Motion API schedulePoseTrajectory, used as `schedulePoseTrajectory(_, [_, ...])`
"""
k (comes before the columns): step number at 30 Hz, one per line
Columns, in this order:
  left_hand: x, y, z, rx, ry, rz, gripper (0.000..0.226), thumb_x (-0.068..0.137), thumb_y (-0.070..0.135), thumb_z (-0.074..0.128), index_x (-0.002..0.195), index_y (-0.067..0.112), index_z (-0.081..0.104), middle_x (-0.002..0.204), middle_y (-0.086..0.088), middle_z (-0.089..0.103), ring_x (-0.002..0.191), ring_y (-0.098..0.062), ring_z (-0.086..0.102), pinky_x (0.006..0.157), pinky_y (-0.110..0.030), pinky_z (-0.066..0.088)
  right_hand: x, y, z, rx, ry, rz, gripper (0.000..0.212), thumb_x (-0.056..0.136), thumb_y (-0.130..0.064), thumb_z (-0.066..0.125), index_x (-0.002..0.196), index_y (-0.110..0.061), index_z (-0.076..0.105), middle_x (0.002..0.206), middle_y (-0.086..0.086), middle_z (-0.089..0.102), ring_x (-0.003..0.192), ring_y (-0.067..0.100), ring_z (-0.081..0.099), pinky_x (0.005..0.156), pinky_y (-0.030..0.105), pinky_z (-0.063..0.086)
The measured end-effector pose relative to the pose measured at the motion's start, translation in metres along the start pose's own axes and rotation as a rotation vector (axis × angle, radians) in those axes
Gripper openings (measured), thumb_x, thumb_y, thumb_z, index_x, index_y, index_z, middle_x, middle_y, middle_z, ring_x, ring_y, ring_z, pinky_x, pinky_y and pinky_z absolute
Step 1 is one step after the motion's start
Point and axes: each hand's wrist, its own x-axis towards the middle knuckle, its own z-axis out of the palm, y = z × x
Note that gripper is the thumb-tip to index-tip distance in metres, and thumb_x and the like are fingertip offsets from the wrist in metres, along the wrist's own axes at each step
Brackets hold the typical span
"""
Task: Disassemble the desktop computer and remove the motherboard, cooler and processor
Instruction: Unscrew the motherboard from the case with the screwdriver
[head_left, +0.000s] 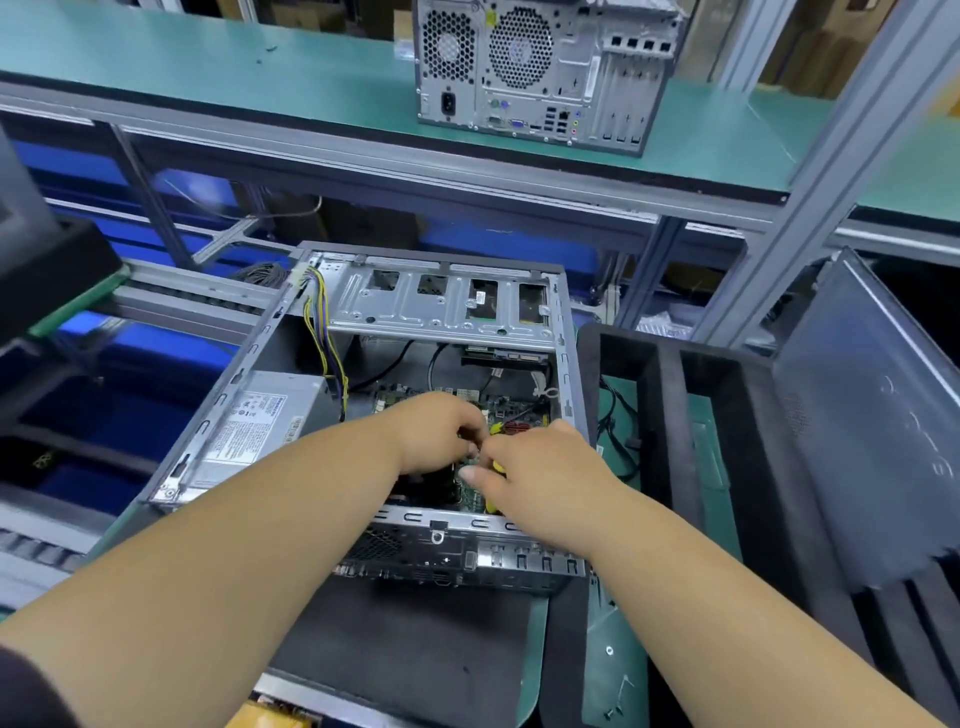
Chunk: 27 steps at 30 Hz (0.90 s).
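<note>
Both grips are down inside the open desktop case (363, 395), meeting over the motherboard (470, 491): the left hand (441, 431) is curled with its fingertips pinched on something small that cannot be made out, and the right hand (540, 467) is closed around a yellow-handled tool (500, 465), probably a screwdriver, of which only slivers of handle are seen between the fingers. The case is laid on its side on a dark mat (415, 639) on the surface, open face up, so the board can be reached from above; the left hand seems to be placed right beside the tool tip to steady a screw or connector, though the contact point is hidden. The motherboard is seen seated at the bottom of the case, mostly covered by the hands, and the cooler and processor cannot be picked out. The power supply (265, 421) is still mounted at the left, its label covered in print too small to be read, and yellow and black wires (324, 332) are draped up over the far left corner, out of the way. A second tower (545, 73) is stood on the far green shelf (208, 67), its rear ports faced this way; no brand can be read.
</note>
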Motion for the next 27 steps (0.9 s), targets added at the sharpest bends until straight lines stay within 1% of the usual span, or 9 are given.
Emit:
schedulePoseTrajectory(3, [0.0,0.002,0.0,-0.013,0.0,-0.008,0.011,0.091,0.014,0.06,0.093,0.022,0.068,0.075,0.016,0.051,0.066,0.0,0.047,0.046,-0.006,0.033,0.004,0.002,-0.002,0.021,-0.036,-0.017,0.028,0.1,-0.049,0.038,0.1,-0.026,0.054,0.073,-0.009,0.052,0.076,0.02,0.047,0.097,0.038,0.03])
schedulePoseTrajectory(6, [0.0,0.003,-0.001,-0.024,0.005,-0.015,0.012,0.091,0.012,0.059,0.093,0.019,0.069,0.069,0.015,0.053,0.054,0.006,0.046,0.044,-0.004,0.033,0.005,0.006,-0.004,0.119,0.009,-0.035,0.016,0.097,-0.04,0.05,0.107,-0.028,0.05,0.087,-0.008,0.059,0.085,0.021,0.049,0.09,0.034,0.032])
schedulePoseTrajectory(10, [0.001,0.001,-0.002,-0.048,-0.013,-0.026,0.011,0.092,0.013,0.059,0.092,0.021,0.067,0.066,0.016,0.051,0.052,0.006,0.048,0.038,-0.004,0.031,0.005,0.009,-0.012,0.16,-0.021,-0.06,0.02,0.091,-0.021,0.056,0.109,-0.03,0.054,0.088,-0.009,0.057,0.089,0.02,0.053,0.082,0.031,0.034])
schedulePoseTrajectory(13, [0.003,-0.002,-0.002,-0.009,-0.033,-0.017,0.011,0.092,0.014,0.058,0.095,0.019,0.068,0.073,0.014,0.054,0.065,-0.004,0.049,0.048,-0.011,0.035,0.007,0.009,-0.014,0.125,-0.056,-0.095,0.012,0.094,-0.029,0.053,0.104,-0.028,0.058,0.092,-0.007,0.06,0.086,0.017,0.054,0.085,0.031,0.033])
schedulePoseTrajectory(15, [0.004,-0.004,-0.002,0.002,-0.042,-0.013,0.012,0.091,0.015,0.059,0.094,0.023,0.067,0.077,0.014,0.055,0.069,-0.005,0.05,0.055,-0.016,0.035,0.008,0.007,-0.015,0.058,-0.065,-0.101,0.025,0.098,-0.046,0.046,0.104,-0.025,0.057,0.089,-0.008,0.056,0.085,0.017,0.053,0.089,0.033,0.033])
schedulePoseTrajectory(17, [0.006,-0.006,-0.002,0.002,-0.045,-0.009,0.012,0.092,0.016,0.059,0.09,0.026,0.065,0.075,0.016,0.054,0.068,-0.001,0.049,0.056,-0.017,0.034,0.012,0.008,-0.016,-0.087,-0.086,-0.114,0.036,0.1,-0.052,0.037,0.108,-0.024,0.057,0.089,-0.007,0.057,0.088,0.019,0.055,0.094,0.036,0.033])
schedulePoseTrajectory(20, [0.006,-0.008,-0.001,0.008,-0.049,0.003,0.013,0.092,0.015,0.059,0.087,0.028,0.061,0.074,0.015,0.053,0.069,-0.005,0.049,0.061,-0.021,0.036,0.015,0.011,-0.017,-0.121,-0.101,-0.115,0.032,0.101,-0.048,0.037,0.11,-0.025,0.058,0.087,-0.007,0.059,0.088,0.018,0.056,0.099,0.037,0.031])
schedulePoseTrajectory(24, [0.006,-0.009,-0.001,-0.003,-0.047,0.005,0.015,0.089,0.013,0.058,0.095,0.024,0.068,0.081,0.008,0.059,0.068,-0.006,0.05,0.064,-0.023,0.038,0.013,0.012,-0.016,-0.027,-0.058,-0.12,0.017,0.098,-0.041,0.047,0.108,-0.027,0.052,0.071,-0.013,0.045,0.074,0.013,0.045,0.103,0.036,0.03])
schedulePoseTrajectory(27, [0.006,-0.009,-0.001,0.004,-0.055,0.021,0.017,0.089,0.012,0.058,0.09,0.028,0.066,0.077,0.011,0.056,0.069,-0.009,0.051,0.063,-0.023,0.037,0.012,0.012,-0.017,-0.017,-0.098,-0.115,0.018,0.096,-0.039,0.048,0.107,-0.027,0.055,0.077,-0.012,0.049,0.076,0.013,0.047,0.104,0.038,0.029])
